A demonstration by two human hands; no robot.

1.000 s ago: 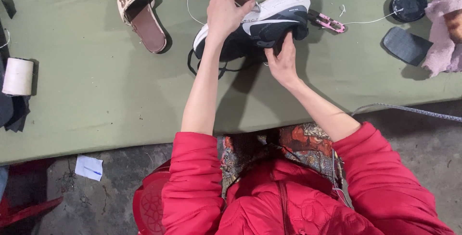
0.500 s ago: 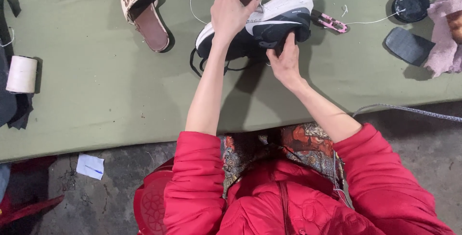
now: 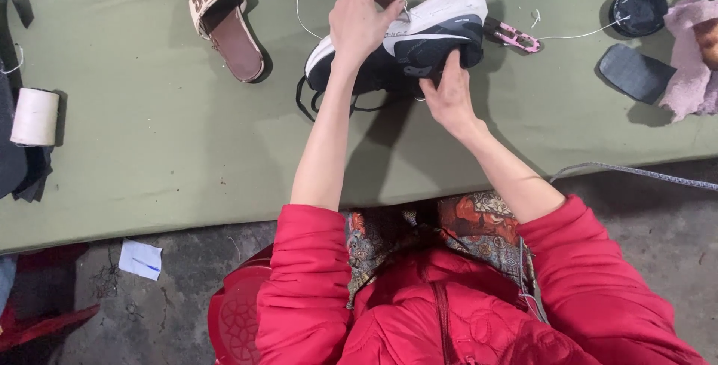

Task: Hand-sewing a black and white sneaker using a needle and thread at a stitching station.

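Note:
A black sneaker with a white sole (image 3: pixel 426 36) lies on its side on the green table (image 3: pixel 149 148). My right hand (image 3: pixel 447 96) grips it from the near side, thumb up against the upper. My left hand (image 3: pixel 363 17) is closed over the sole edge, fingertips pinched on what looks like a needle or thread; a thin white thread (image 3: pixel 301 13) curves away from there. Black laces (image 3: pixel 321 103) hang from the shoe onto the table.
A brown slide sandal (image 3: pixel 224 17) lies at the back left. A white thread spool (image 3: pixel 34 116) sits at the left edge. Pink snips (image 3: pixel 514 36), a black round lid (image 3: pixel 638 10), a dark insole (image 3: pixel 634 72) and pink cloth (image 3: pixel 692 58) lie at the right.
My left hand has shifted slightly along the sole while the right hand keeps its hold. The shoe has barely moved.

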